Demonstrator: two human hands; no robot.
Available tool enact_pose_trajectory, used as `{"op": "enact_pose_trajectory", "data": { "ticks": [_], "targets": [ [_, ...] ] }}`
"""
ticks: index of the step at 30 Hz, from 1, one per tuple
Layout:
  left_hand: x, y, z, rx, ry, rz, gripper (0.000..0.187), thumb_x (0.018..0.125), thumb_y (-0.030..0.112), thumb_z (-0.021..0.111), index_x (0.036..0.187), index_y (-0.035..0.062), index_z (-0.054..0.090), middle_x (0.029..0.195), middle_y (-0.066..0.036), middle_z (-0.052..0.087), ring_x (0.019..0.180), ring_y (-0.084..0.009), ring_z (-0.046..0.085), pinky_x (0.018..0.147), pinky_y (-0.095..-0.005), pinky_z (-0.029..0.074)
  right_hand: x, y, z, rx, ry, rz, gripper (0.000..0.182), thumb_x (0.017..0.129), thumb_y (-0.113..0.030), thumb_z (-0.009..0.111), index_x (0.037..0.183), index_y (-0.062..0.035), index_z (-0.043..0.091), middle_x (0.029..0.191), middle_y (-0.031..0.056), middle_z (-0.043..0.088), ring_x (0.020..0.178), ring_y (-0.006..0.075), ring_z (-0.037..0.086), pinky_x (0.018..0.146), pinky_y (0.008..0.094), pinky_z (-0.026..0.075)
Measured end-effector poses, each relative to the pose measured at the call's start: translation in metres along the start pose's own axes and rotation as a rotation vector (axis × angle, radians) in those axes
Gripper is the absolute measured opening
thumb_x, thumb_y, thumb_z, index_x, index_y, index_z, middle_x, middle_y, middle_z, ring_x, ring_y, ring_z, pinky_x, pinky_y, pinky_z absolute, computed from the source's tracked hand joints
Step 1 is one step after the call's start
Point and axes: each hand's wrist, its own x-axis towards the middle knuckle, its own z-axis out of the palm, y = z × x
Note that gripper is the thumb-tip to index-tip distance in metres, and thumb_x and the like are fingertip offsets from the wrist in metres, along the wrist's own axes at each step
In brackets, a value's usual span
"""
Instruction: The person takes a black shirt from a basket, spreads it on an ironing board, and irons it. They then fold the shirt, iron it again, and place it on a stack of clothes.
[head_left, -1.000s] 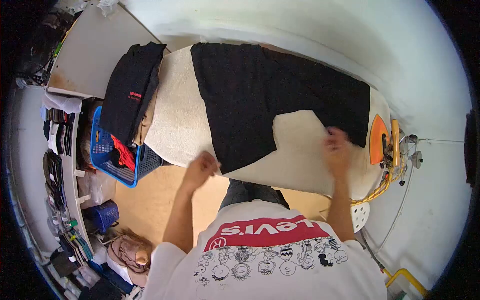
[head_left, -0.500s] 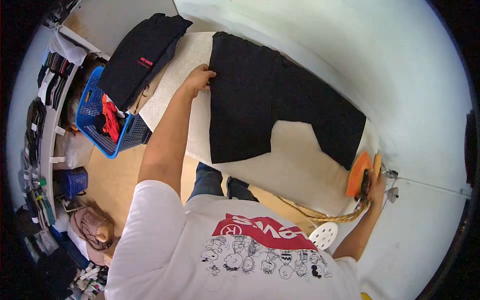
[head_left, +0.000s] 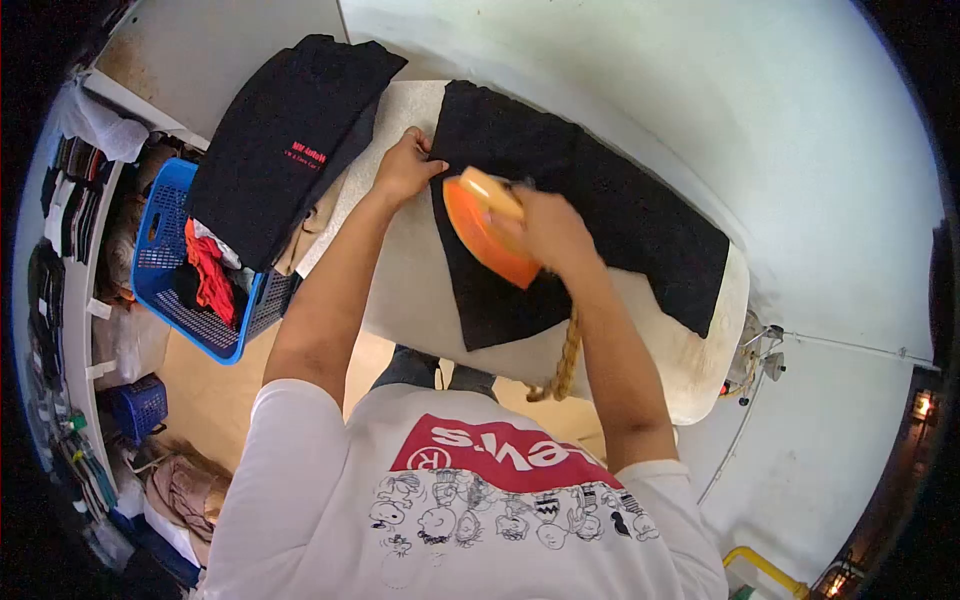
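A black garment (head_left: 640,220) lies spread over a pale ironing board (head_left: 400,300). At its left edge, my left hand (head_left: 408,170) has its fingers closed on the cloth. My right hand (head_left: 548,228) grips the handle of an orange iron (head_left: 495,238), slightly blurred, over the garment's left part. From the iron a braided yellow cord (head_left: 568,360) hangs down past the board's near edge. The iron's soleplate faces the cloth and is hidden.
Black folded clothes (head_left: 290,140) with red lettering lie at the board's left end, partly over a blue basket (head_left: 150,270) holding red and white cloth. Clothing-filled shelves (head_left: 85,210) line the left side. A wall (head_left: 640,90) runs behind the board.
My right hand has brought the iron from the board's right end to the garment's left part. My left hand stays at the cloth's left edge; the garment's lower left corner has shifted right.
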Motion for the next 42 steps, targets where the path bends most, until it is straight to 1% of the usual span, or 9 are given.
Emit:
{"op": "enact_pose_trajectory", "data": {
  "ticks": [6, 12, 17, 27, 28, 31, 33, 37, 42],
  "targets": [
    [0.013, -0.009, -0.007, 0.139, 0.01, 0.158, 0.036, 0.074, 0.016, 0.077, 0.096, 0.0046, 0.051, 0.086, -0.015, 0.065, 0.082, -0.0288, 0.065, 0.074, -0.0371, 0.049, -0.046, -0.014, 0.014, -0.108, -0.359, -0.136, 0.058, 0.082, -0.056, 0.063, 0.121, -0.014, 0.061, 0.093, 0.0176, 0.068, 0.086, 0.0347, 0.068, 0.077, 0.0444, 0.054],
    [0.018, -0.02, -0.003, 0.068, 0.016, 0.204, 0.034, 0.079, 0.019, 0.075, 0.099, 0.0048, 0.051, 0.081, -0.006, 0.058, 0.076, -0.0142, 0.054, 0.071, -0.0302, 0.045, -0.123, -0.036, 0.023, -0.072, -0.502, 0.048, 0.053, 0.085, -0.054, 0.06, 0.123, -0.0158, 0.059, 0.09, 0.0153, 0.068, 0.084, 0.0321, 0.068, 0.072, 0.045, 0.053],
    [-0.005, 0.005, -0.007, -0.153, -0.05, -0.007, 0.027, 0.084, 0.016, 0.072, 0.098, 0.0047, 0.052, 0.08, 0.0, 0.053, 0.069, -0.0082, 0.048, 0.06, -0.0242, 0.04, -0.126, 0.037, 0.012, 0.141, 0.086, 0.434, 0.057, 0.085, -0.055, 0.061, 0.118, -0.009, 0.062, 0.091, 0.0219, 0.068, 0.085, 0.0375, 0.067, 0.073, 0.0477, 0.053],
    [-0.045, 0.008, 0.014, 0.07, -0.084, 0.009, 0.033, 0.09, 0.026, 0.065, 0.109, -0.0009, 0.06, 0.088, -0.001, 0.06, 0.079, -0.0094, 0.054, 0.071, -0.0235, 0.042, -0.345, 0.264, -0.005, 0.212, 0.556, 1.005, 0.052, 0.087, -0.05, 0.062, 0.103, -0.0009, 0.065, 0.081, 0.0205, 0.068, 0.075, 0.0351, 0.066, 0.067, 0.0438, 0.049],
    [-0.044, 0.005, 0.016, -0.087, -0.086, 0.036, 0.032, 0.091, 0.026, 0.064, 0.109, -0.0003, 0.06, 0.092, -0.001, 0.06, 0.083, -0.0099, 0.054, 0.075, -0.0248, 0.042, -0.354, 0.278, -0.02, 0.347, 0.533, 1.039, 0.044, 0.092, -0.047, 0.055, 0.103, -0.0053, 0.067, 0.075, 0.0053, 0.066, 0.066, 0.0161, 0.063, 0.058, 0.0324, 0.047],
    [-0.052, 0.032, 0.02, -0.187, -0.077, -0.046, 0.028, 0.095, 0.026, 0.058, 0.11, 0.0015, 0.06, 0.104, -0.001, 0.061, 0.096, -0.0124, 0.054, 0.085, -0.029, 0.041, -0.382, 0.375, -0.025, 0.083, 0.548, 1.114, 0.039, 0.089, -0.039, 0.062, 0.106, -0.0038, 0.065, 0.085, 0.0092, 0.067, 0.075, 0.0215, 0.063, 0.069, 0.0345, 0.05],
    [-0.055, 0.053, 0.026, -0.48, 0.078, -0.099, 0.03, 0.096, 0.026, 0.056, 0.113, 0.0009, 0.06, 0.111, -0.005, 0.061, 0.103, -0.0159, 0.056, 0.091, -0.0315, 0.041, -0.351, 0.357, -0.042, -0.43, 0.9, 0.656, 0.048, 0.08, -0.036, 0.071, 0.113, -0.0032, 0.061, 0.101, 0.0197, 0.063, 0.096, 0.038, 0.059, 0.084, 0.0451, 0.046],
    [-0.028, 0.088, 0.012, -0.747, -0.011, 0.129, 0.036, 0.097, 0.024, 0.054, 0.121, -0.0026, 0.056, 0.121, -0.011, 0.06, 0.117, -0.022, 0.053, 0.101, -0.0382, 0.041, -0.261, 0.308, -0.046, -0.162, 0.693, 0.264, 0.063, 0.067, -0.029, 0.081, 0.12, -0.0056, 0.057, 0.116, 0.0179, 0.058, 0.109, 0.0357, 0.053, 0.092, 0.0465, 0.042],
    [0.025, 0.148, -0.055, -0.968, 0.134, 0.084, 0.031, 0.096, 0.023, 0.055, 0.117, -0.0004, 0.059, 0.12, -0.012, 0.061, 0.112, -0.025, 0.057, 0.099, -0.0398, 0.044, -0.202, 0.331, 0.002, -0.044, 0.579, 0.054, 0.031, 0.077, -0.017, 0.071, 0.104, -0.0053, 0.061, 0.104, 0.0134, 0.062, 0.101, 0.0338, 0.057, 0.088, 0.0437, 0.044]
  ]
}}
